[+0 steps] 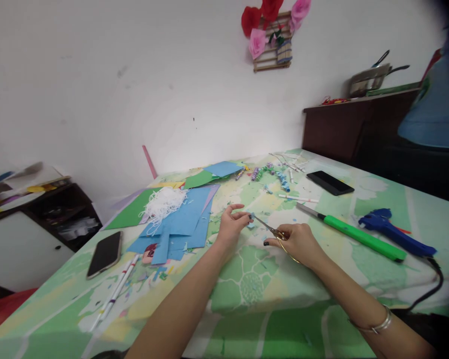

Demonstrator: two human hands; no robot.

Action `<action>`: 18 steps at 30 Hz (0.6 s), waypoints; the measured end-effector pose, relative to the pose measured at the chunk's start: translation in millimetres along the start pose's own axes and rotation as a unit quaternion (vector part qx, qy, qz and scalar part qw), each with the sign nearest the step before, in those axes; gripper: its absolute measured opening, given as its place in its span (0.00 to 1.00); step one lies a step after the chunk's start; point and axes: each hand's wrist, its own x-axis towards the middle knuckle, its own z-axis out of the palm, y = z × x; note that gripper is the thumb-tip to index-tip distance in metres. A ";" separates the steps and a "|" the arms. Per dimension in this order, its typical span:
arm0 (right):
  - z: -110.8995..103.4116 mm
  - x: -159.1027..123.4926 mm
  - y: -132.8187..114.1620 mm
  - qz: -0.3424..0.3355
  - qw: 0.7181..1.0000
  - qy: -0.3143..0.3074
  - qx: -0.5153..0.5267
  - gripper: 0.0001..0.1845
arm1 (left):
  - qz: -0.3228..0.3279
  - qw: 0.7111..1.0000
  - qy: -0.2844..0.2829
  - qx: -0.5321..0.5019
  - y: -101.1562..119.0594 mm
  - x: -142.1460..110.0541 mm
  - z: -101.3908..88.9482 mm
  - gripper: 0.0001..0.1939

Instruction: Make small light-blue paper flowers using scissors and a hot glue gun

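Note:
My right hand [297,242] is wrapped round the gold handles of a small pair of scissors [266,225], whose blades point up and left. Between thumb and fingertips, my left hand [232,224] pinches a small piece of blue paper [251,219]. The scissor tips reach right up to that paper; whether they touch it I cannot tell. Left of my hands lie sheets of blue paper [200,227], with a loose heap of white paper shreds [166,203] on top. A blue paper strip [160,248] overlaps their near edge.
On the right are a green-handled cutter knife [362,237], a blue glue gun [400,239] with a black cord and a dark phone [330,182]. Another phone [105,254] and white pens [119,286] lie left. Curled paper pieces [271,172] and scraps are scattered behind.

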 end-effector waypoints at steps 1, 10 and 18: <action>-0.4 0.0 -0.6 0.002 1.000 -0.001 0.004 0.25 | -0.011 1.000 -0.002 -0.006 1.0 -0.6 0.5 0.20; -3.7 1.1 -4.4 0.027 0.998 -0.025 0.044 0.26 | -0.035 0.997 -0.057 -0.043 0.3 -1.1 -4.0 0.19; 0.5 1.8 0.6 0.049 0.992 -0.058 0.105 0.27 | -0.053 0.991 -0.105 -0.070 5.6 -5.8 -2.2 0.19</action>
